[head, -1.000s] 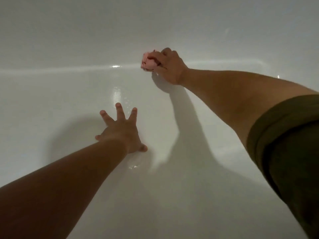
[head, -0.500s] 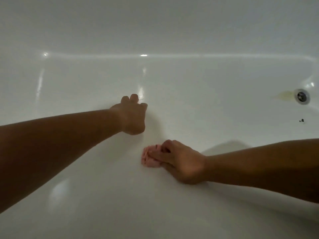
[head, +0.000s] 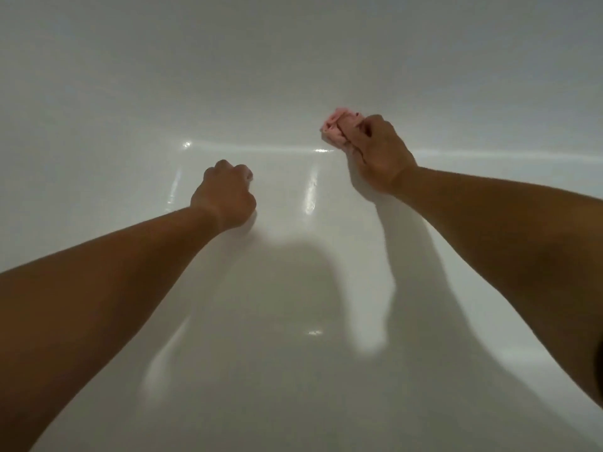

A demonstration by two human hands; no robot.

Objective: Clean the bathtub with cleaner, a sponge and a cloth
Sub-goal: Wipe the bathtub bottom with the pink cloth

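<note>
Two bare forearms reach down into a smooth, glossy white bathtub (head: 137, 93), one from the lower left of the view and one from its right edge. The right hand (head: 380, 158) is up against the far wall of the tub, just above the bright curved seam where that wall bends into the floor. Its fingers are curled tight round a crumpled pink cloth (head: 334, 127). The cloth bulges out past the knuckles on the upper left side of the hand and lies against the wall (the part inside the fist is hidden). The left hand (head: 225, 195) sits lower and well apart from the right, on the tub floor a little in front of the same seam. It is balled into a fist with the fingers tucked under, and nothing shows in it. The hand appears to rest on the enamel, though which part of it touches I cannot tell. Soft grey shadows (head: 310, 272) of both arms spread across the floor between and beneath them, and the right arm's shadow runs down the floor as a long band. Small bright glints (head: 310, 190) of light lie on the shiny floor between the two hands, and more sit along the seam on the far side
</note>
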